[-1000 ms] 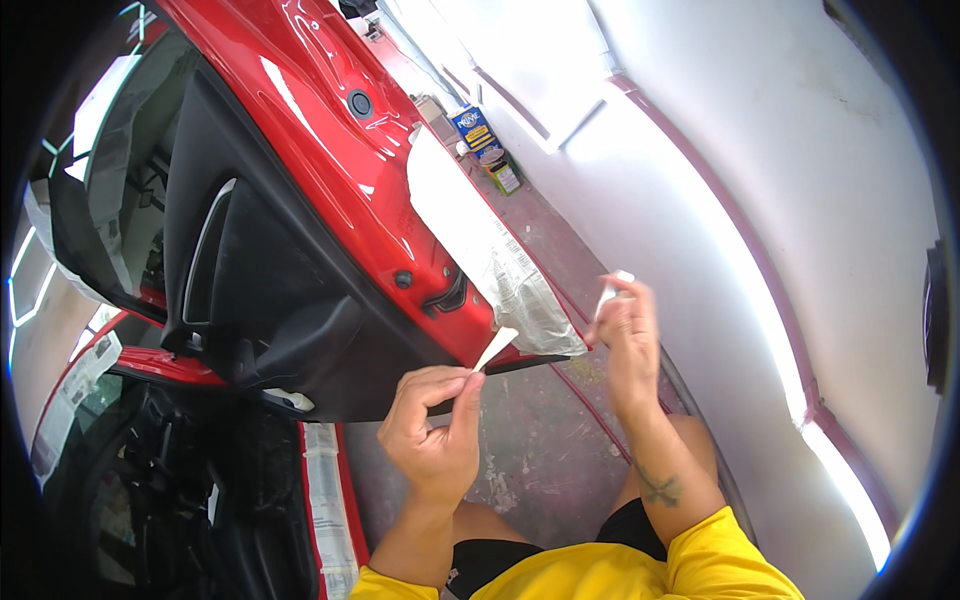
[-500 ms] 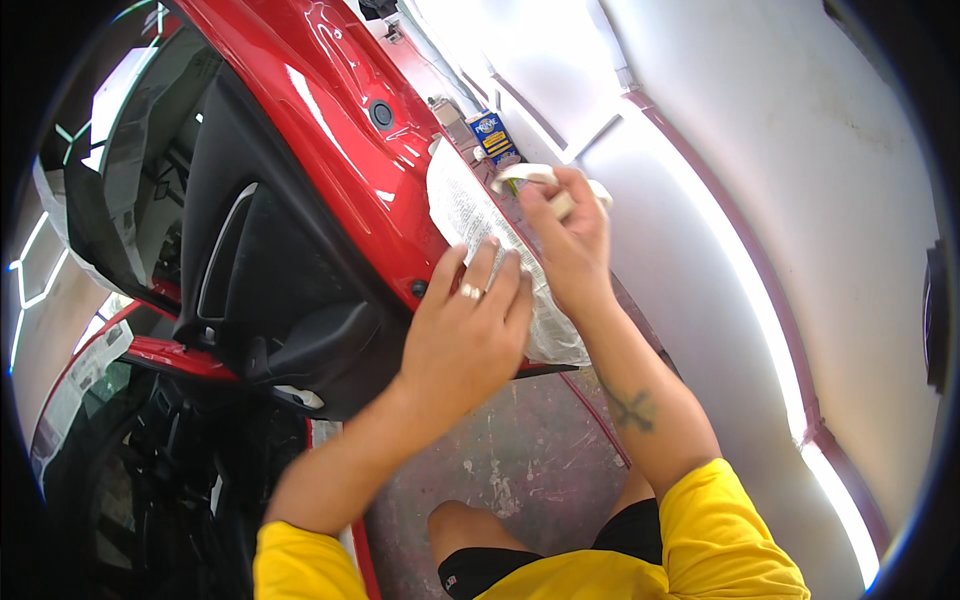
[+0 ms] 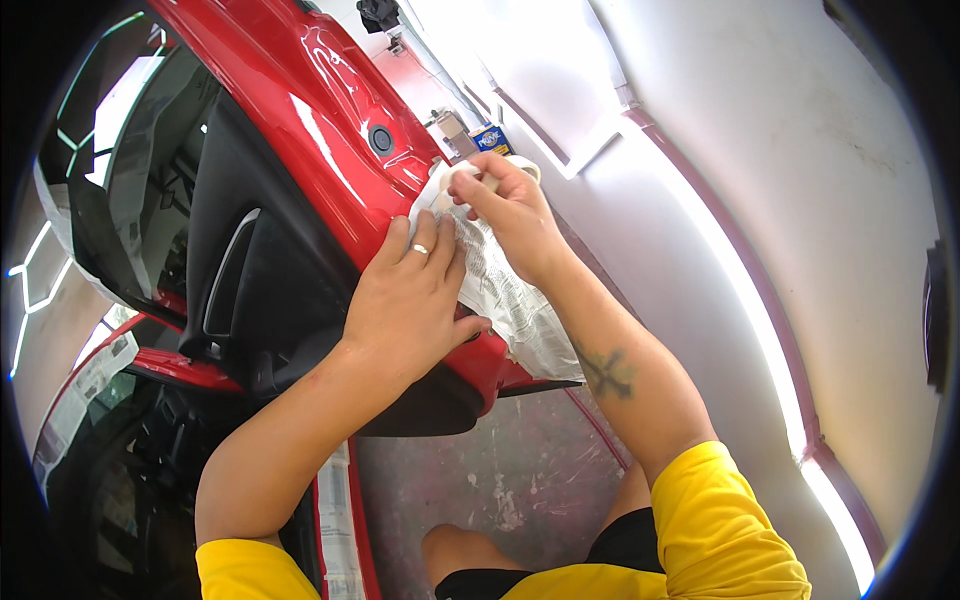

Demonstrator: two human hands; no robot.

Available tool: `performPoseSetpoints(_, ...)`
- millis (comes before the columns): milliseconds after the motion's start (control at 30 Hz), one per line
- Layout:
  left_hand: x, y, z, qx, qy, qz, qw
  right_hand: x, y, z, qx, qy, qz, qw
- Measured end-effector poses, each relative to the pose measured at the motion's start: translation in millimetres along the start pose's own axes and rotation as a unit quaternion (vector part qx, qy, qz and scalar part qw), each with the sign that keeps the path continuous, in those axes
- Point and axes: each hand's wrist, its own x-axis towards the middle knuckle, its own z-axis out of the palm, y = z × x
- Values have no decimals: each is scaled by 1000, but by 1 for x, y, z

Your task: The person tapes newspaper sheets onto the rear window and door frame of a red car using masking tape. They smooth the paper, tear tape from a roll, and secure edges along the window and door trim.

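Note:
My left hand [image 3: 405, 300] lies with its fingers stretched out along the red door's edge [image 3: 345, 185], the fingertips on a sheet of newspaper [image 3: 515, 305]. The thumb points right, across the paper. In my right hand [image 3: 515, 220] is a roll of whitish masking tape [image 3: 528, 170], gripped at the upper end of the newspaper, just beyond my left fingertips. The paper hangs wrinkled along the door's right side, its lower corner dangling free. My right hand hides part of the roll.
A black inner door panel [image 3: 290, 210] faces left. Beyond the door stand a blue box [image 3: 490, 138] and a beige container [image 3: 455, 130]. More newspaper [image 3: 342, 520] covers the car's sill. A red hose [image 3: 600, 425] runs over the stained floor [image 3: 450, 490], with a white wall [image 3: 720, 330] at right.
My left hand has slid up and left onto the door edge. My right hand has brought the tape roll leftward to the paper's upper end. The newspaper has shifted and wrinkled.

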Motion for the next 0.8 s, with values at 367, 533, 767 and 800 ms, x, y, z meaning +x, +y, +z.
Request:
performPoseSetpoints(367, 1, -1, -5, 16, -15, 5, 1000, 20, 0, 21, -221, 55, -53, 972)
performPoseSetpoints(533, 1, -4, -8, 13, -15, 13, 1000, 21, -13, 21, -306, 143, 33, 941)
performPoseSetpoints(767, 8, -7, -16, 5, -36, 7, 999, 49, -6, -6, -161, 70, 101, 979)
performPoseSetpoints(800, 5, -9, -13, -10, -50, -8, 999, 50, -6, -5, -153, 50, 109, 981)
